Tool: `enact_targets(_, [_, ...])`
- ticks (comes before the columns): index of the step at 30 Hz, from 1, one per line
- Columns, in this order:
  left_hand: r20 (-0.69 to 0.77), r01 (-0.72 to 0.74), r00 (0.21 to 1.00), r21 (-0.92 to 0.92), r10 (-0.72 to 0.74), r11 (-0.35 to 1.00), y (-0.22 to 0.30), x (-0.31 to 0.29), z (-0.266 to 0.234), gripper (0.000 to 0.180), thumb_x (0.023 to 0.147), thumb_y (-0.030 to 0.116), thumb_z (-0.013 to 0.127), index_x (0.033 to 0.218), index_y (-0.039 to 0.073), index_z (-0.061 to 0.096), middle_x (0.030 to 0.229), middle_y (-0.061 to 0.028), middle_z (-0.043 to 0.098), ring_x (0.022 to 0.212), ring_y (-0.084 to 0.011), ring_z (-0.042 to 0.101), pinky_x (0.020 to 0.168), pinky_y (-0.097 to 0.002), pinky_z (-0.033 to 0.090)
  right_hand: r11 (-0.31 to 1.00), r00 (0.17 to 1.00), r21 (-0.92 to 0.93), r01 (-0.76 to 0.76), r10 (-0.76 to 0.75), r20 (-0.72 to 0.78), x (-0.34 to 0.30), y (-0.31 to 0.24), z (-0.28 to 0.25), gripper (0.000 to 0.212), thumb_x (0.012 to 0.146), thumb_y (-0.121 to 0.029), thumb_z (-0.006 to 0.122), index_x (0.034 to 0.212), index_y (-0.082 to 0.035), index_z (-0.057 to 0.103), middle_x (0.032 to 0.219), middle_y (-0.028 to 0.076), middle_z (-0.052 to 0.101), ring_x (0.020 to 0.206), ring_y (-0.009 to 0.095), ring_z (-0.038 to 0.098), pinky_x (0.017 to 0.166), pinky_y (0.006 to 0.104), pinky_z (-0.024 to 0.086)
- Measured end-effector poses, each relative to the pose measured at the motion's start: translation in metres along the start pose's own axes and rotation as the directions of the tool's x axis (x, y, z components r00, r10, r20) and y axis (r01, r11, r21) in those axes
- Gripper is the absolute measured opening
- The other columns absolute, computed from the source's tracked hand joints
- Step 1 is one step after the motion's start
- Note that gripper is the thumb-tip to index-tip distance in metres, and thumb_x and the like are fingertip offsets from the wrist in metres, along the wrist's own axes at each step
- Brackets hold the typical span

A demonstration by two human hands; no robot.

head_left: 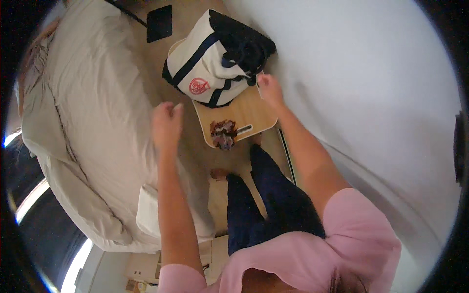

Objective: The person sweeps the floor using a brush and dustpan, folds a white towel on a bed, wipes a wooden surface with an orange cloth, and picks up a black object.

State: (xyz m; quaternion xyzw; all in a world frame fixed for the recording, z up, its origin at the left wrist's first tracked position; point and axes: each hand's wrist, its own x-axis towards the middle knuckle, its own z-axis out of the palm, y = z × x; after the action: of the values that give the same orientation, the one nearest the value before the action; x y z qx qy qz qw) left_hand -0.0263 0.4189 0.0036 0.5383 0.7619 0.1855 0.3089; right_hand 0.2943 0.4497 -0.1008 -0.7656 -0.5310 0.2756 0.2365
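My left hand [167, 124] is raised beside the bed's edge with its fingers curled; whatever it holds, if anything, is hidden. Farther right, my right hand [270, 90] is closed next to the tote bag and close to the white wall. Its fingertips are too unclear to show anything in them. Between and beyond the hands sits a large cream canvas tote bag [195, 63] with black straps, a black base and a round red emblem, tipped on its side. Under it lies a light wooden tray [254, 110] with a slot handle. A crumpled brown and mauve cloth-like bundle [223, 134] rests at the tray's near end.
A bed with a wrinkled beige cover [102, 107] fills the left side. The white wall [371, 78] runs along the right. A flat black plate [159, 23] with a pole lies on the floor at the back. My legs in dark trousers [278, 195] stand before the tray.
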Motion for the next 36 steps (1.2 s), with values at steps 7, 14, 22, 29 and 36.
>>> enact_targets(7, [0.031, 0.335, 0.942, -0.077, -0.333, 0.939, 0.089, 0.068, 0.203, 0.086, 0.065, 0.055, 0.069, 0.117, -0.006, 0.037, 0.118, -0.0247, 0.042, 0.102, -0.0398, 0.052, 0.087, -0.0449, 0.043, 0.929, 0.940, -0.145, 0.341, -0.341, 0.023, 0.162, -0.023, 0.015, 0.044, 0.085, -0.032, 0.056, 0.122, -0.008, 0.048, 0.115, 0.021, 0.052, 0.108, 0.038, 0.049, 0.091, 0.0443, 0.042])
enact_targets(14, [-0.082, 0.333, 0.937, -0.070, -0.338, 0.940, 0.081, 0.093, 0.258, 0.036, 0.087, 0.021, 0.054, 0.110, -0.003, 0.041, 0.108, -0.0241, 0.050, 0.091, -0.0422, 0.056, 0.078, -0.0426, 0.047, 0.910, 0.957, -0.376, 0.175, -0.067, 0.283, 0.244, -0.008, 0.037, 0.095, 0.071, -0.060, 0.062, 0.139, -0.004, 0.026, 0.126, 0.027, 0.045, 0.115, 0.041, 0.046, 0.095, 0.0459, 0.040])
enact_targets(22, [0.120, 0.264, 0.919, -0.894, -0.375, 0.362, 0.112, 0.062, 0.199, 0.032, 0.091, 0.024, 0.044, 0.113, 0.001, 0.048, 0.106, -0.0050, 0.051, 0.093, -0.0184, 0.048, 0.080, -0.0290, 0.039, 0.994, 0.831, -0.078, 0.074, -0.018, 0.556, 0.239, 0.012, 0.019, 0.093, 0.059, -0.033, 0.079, 0.135, -0.012, 0.031, 0.114, 0.020, 0.051, 0.108, 0.033, 0.050, 0.097, 0.0399, 0.038])
enact_targets(29, [0.229, 0.391, 0.718, -0.914, -0.658, 0.108, 0.089, 0.052, 0.138, 0.047, 0.093, 0.036, 0.042, 0.126, 0.003, 0.043, 0.118, -0.0082, 0.050, 0.107, -0.0237, 0.049, 0.092, -0.0372, 0.038, 0.995, 0.924, 0.067, 0.071, -0.091, 0.371, 0.107, -0.005, 0.046, 0.086, 0.061, -0.031, 0.078, 0.131, -0.003, 0.037, 0.132, 0.024, 0.037, 0.120, 0.037, 0.041, 0.101, 0.0381, 0.033])
enact_targets(36, [0.256, 0.362, 0.761, -0.930, -0.596, 0.062, 0.059, 0.048, 0.125, 0.047, 0.093, 0.035, 0.045, 0.124, 0.000, 0.044, 0.119, -0.0086, 0.052, 0.107, -0.0220, 0.051, 0.094, -0.0355, 0.039, 0.547, 0.703, 0.481, -0.684, 0.323, 0.633, 0.088, 0.009, 0.054, 0.048, 0.092, -0.046, 0.043, 0.120, -0.009, 0.051, 0.113, 0.005, 0.055, 0.102, 0.020, 0.051, 0.091, 0.0327, 0.037])
